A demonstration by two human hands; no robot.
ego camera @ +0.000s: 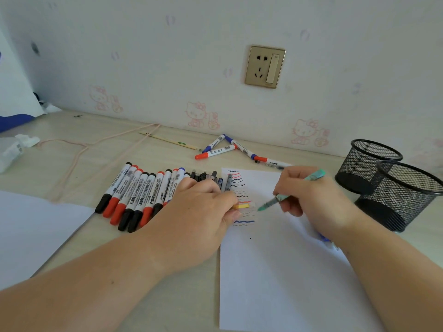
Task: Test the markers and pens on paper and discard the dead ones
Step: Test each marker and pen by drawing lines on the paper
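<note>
Head view, right hand (309,195): grasps a teal pen (291,191), tip just above the paper (275,271) beside the squiggles.
Left hand (203,209): pinches a small yellow piece (242,206), likely a cap.
Untested row (143,195): on the bench, left of the paper.
Risk: a faint stroke among crowded marks could be misjudged.
</note>
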